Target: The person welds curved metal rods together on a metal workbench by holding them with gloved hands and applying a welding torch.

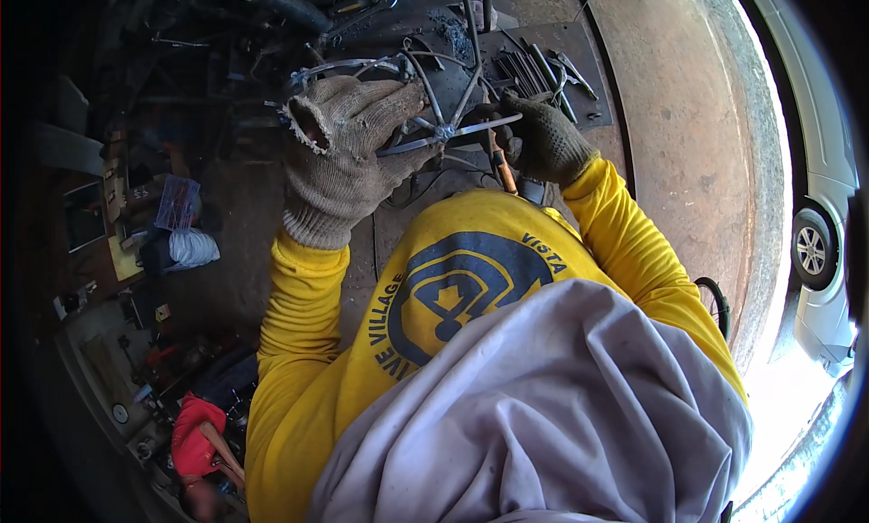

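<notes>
A frame of welded metal rods (443, 133) stands before me, its bars meeting at a lumpy joint. My left hand (348, 143), in a worn knitted glove with a torn hole, grips the frame's left side, bars passing between thumb and fingers. To the right of the joint is my right hand (548, 138) in a darker glove, fingers curled beside a bar's free end. An orange-and-black handled tool (503, 173) runs down from these fingers, which seem closed round its upper part. The glove partly hides that grip.
A dark metal work table (593, 70) holds loose rods (520, 73) and pliers-like tools (577, 75). A thick pipe-like piece (285, 5) lies at the far left. Dark cables hang below the frame. A person in red (195, 432) is at the lower left; a parked car (828, 161) stands right.
</notes>
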`<state>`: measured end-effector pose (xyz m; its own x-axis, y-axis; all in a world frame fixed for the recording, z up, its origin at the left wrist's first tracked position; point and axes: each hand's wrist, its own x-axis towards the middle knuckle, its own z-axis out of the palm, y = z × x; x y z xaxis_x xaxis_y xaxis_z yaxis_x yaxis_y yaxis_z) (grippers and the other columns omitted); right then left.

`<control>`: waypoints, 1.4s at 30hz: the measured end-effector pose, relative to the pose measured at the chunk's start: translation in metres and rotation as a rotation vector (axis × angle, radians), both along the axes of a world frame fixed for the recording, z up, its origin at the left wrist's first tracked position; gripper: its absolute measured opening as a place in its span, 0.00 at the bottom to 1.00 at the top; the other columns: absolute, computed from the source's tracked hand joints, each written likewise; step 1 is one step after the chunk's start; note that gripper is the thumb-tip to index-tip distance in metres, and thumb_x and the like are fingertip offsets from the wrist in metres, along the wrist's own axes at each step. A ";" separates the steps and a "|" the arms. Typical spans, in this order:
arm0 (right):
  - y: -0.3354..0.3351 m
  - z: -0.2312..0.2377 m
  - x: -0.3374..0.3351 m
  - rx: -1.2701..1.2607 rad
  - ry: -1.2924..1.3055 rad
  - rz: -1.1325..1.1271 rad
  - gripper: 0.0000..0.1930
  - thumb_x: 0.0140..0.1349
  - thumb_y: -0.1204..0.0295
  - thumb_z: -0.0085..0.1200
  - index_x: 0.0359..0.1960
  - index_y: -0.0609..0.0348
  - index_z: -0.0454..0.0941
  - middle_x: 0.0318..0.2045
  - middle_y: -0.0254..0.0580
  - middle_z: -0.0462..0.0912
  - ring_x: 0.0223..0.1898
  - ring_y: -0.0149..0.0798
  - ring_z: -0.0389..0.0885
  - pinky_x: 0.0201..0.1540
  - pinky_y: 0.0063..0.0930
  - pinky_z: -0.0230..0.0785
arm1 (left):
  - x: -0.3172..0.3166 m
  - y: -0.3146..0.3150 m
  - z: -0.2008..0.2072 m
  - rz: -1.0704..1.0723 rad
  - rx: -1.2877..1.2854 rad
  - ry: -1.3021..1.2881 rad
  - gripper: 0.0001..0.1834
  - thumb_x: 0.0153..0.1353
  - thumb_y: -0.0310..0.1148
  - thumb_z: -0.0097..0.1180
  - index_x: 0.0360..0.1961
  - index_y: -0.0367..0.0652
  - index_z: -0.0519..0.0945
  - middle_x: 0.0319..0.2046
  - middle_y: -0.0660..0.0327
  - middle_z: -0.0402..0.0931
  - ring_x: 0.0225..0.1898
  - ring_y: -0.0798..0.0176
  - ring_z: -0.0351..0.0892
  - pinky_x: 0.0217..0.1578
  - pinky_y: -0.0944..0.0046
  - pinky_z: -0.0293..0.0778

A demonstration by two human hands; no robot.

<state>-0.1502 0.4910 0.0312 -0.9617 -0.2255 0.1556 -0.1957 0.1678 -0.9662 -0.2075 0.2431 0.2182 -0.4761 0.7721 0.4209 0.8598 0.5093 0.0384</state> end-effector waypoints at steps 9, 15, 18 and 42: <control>-0.005 -0.020 -0.001 0.042 -0.031 -0.031 0.18 0.57 0.79 0.53 0.52 0.63 0.75 0.38 0.50 0.85 0.38 0.47 0.85 0.42 0.35 0.77 | -0.005 -0.012 -0.009 -0.020 0.021 -0.112 0.28 0.41 0.37 0.77 0.47 0.51 0.81 0.47 0.64 0.81 0.53 0.54 0.76 0.57 0.49 0.68; -0.002 0.012 0.002 0.234 0.003 0.031 0.20 0.66 0.78 0.45 0.60 0.64 0.73 0.50 0.48 0.83 0.50 0.42 0.83 0.55 0.31 0.74 | 0.008 -0.018 -0.005 -0.065 -0.003 -0.109 0.26 0.43 0.34 0.75 0.46 0.49 0.80 0.47 0.61 0.81 0.59 0.48 0.74 0.60 0.48 0.66; -0.006 0.008 0.001 0.213 0.081 -0.019 0.24 0.60 0.78 0.49 0.60 0.61 0.74 0.44 0.48 0.84 0.43 0.45 0.84 0.50 0.33 0.76 | 0.014 -0.019 -0.008 -0.027 0.080 -0.148 0.26 0.45 0.30 0.72 0.49 0.50 0.80 0.50 0.57 0.79 0.57 0.46 0.75 0.57 0.47 0.69; 0.078 0.103 -0.282 0.175 0.141 -0.520 0.33 0.66 0.53 0.60 0.63 0.65 0.68 0.51 0.44 0.81 0.47 0.35 0.82 0.51 0.28 0.75 | 0.019 -0.025 -0.032 -0.038 -0.077 0.044 0.36 0.43 0.58 0.69 0.51 0.50 0.80 0.26 0.63 0.68 0.27 0.55 0.70 0.34 0.52 0.69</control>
<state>-0.4319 0.5694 0.1340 -0.9259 0.2381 0.2933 -0.1698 0.4315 -0.8860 -0.1880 0.2182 0.1861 -0.4277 0.8204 0.3794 0.8787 0.4758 -0.0384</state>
